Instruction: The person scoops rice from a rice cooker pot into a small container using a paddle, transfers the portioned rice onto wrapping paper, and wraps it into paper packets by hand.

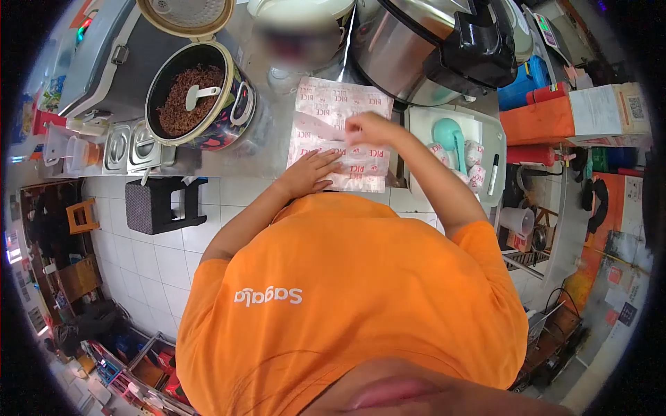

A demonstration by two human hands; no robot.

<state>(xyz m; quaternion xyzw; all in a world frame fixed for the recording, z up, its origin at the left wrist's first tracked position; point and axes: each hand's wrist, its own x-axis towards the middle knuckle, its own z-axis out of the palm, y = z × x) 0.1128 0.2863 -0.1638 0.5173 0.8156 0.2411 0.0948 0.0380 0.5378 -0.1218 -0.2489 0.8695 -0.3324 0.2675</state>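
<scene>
A sheet of white paper (347, 100) printed with red "RICE" words lies on the metal counter in front of me. My left hand (311, 172) rests spread on its lower left part. Above the paper's right side, my right hand (368, 130) has its fingers bent together at the edge of a lifted or folded pale flap. Whether the fingers pinch the flap is too small to tell. To the right, a tray (494, 128) holds a turquoise scoop (447, 132), several wrapped paper bundles (475, 152) and a marker (493, 173).
An open pot (239, 128) of reddish-brown rice (184, 104) with a white spatula (202, 95) stands at the left. Lidded metal containers (142, 147) sit beyond it. A large steel cooker (409, 52) stands behind the paper, on the right.
</scene>
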